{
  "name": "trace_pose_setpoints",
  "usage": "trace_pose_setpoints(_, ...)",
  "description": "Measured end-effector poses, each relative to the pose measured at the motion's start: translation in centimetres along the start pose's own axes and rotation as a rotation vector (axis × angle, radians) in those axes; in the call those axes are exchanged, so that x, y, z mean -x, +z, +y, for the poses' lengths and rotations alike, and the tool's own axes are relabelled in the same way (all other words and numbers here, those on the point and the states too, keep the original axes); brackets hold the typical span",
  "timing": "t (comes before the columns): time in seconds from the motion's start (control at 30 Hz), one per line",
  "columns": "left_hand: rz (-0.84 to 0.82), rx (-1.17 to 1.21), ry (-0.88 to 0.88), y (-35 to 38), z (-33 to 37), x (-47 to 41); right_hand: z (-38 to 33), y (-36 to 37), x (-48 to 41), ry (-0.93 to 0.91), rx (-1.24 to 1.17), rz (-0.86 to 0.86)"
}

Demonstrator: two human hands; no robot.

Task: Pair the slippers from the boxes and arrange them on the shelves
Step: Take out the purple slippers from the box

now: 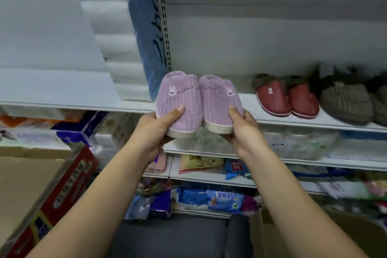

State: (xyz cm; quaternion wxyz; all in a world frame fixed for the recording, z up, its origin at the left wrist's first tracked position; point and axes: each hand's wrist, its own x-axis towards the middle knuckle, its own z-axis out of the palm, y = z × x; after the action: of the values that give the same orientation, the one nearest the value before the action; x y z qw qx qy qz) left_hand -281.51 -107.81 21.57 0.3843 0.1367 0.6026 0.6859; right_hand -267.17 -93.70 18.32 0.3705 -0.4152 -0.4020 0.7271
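Two purple corduroy slippers with small rabbit faces and cream soles are held side by side at the front edge of the white shelf [249,102]. My left hand [156,130] grips the toe of the left purple slipper [180,100], thumb on top. My right hand [244,126] grips the toe of the right purple slipper [217,100] the same way. Their heels point toward the shelf's back. A pair of red slippers [287,98] stands on the same shelf to the right, with brown knitted slippers [347,100] beyond them.
A blue packaged item [146,33] leans upright at the shelf's left end beside a slotted post. Lower shelves hold tissue packs and wrapped goods [222,199]. A red-printed cardboard box [62,190] stands at lower left, another open carton [272,234] at lower right.
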Motion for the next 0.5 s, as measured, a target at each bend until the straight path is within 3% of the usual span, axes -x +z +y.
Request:
trace_pose_setpoints(0.2,-0.079,-0.084,-0.029,0.2,-0.3,-7.5,-0.3,1.2,-4.7,-0.069,0.134,0.057)
trace_pose_setpoints(0.33,-0.071,-0.153,-0.050,1.0,0.1,-13.0,-0.3,1.8,-9.6,-0.181,0.410,0.099)
trace_pose_setpoints(0.4,-0.032,-0.285,-0.003,1.4,0.1,-15.8,0.0,1.9,-12.3,-0.192,0.577,0.112)
trace_pose_setpoints(0.5,0.069,-0.696,0.206,2.1,-0.6,-19.5,0.7,2.1,-15.2,-0.223,0.762,0.147)
